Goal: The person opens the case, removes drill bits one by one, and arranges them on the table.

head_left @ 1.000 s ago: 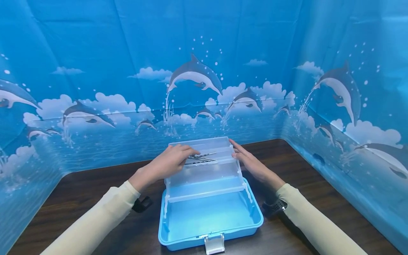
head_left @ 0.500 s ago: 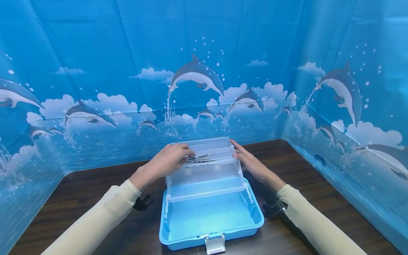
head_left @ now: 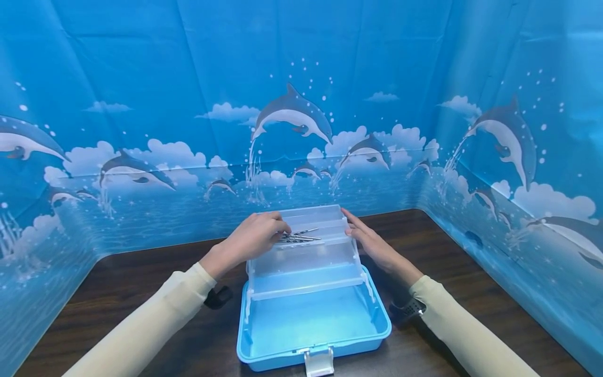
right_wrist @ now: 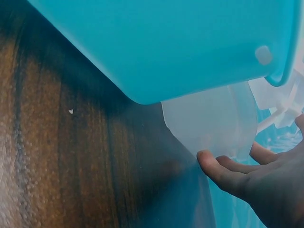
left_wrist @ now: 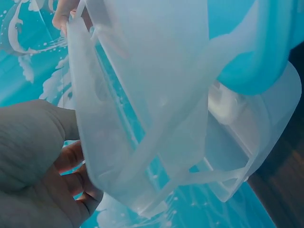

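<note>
L hand is touching metal bits in upper tray nr bench back edge, grip unclear; R hand, fingers extended, is prob. steadying tray. Seemingly arranging bits; next move's likely needing a sure pinch.

The head view was bright and fairly sharp, with a pale sheen on the backdrop right of the box. Both wrist views looked dimmer and softer: the box's trays hazy, a dark shadow on the table beside the box.
</note>
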Motion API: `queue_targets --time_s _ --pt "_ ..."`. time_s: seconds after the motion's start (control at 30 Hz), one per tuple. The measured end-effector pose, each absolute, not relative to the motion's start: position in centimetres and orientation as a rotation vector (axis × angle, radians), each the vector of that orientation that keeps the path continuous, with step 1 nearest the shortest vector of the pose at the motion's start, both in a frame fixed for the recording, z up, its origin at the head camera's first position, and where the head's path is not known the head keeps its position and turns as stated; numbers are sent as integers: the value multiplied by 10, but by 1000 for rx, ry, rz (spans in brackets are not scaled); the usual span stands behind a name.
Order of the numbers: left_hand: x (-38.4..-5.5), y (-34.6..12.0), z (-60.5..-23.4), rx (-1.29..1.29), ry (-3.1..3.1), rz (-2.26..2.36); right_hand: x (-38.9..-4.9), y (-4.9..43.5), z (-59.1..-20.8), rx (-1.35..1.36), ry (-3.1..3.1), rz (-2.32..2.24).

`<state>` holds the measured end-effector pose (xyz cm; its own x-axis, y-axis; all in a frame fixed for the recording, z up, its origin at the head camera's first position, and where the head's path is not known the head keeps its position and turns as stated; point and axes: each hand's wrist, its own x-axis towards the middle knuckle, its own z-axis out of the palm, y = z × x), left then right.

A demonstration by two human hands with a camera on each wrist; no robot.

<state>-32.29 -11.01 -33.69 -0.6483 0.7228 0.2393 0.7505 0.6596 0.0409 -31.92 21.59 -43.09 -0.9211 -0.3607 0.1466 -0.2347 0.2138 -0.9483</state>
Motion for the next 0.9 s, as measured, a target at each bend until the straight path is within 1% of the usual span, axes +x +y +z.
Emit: queue_targets --time_s 0.5,0.9 --pt "-324 -101 -339 -1138 -2629 -133 -319 215 -430 -565 2355 -1830" --pt "-321 -106 -338 -1082 -2626 -284 -318 214 -429 -565 2376 -1821"
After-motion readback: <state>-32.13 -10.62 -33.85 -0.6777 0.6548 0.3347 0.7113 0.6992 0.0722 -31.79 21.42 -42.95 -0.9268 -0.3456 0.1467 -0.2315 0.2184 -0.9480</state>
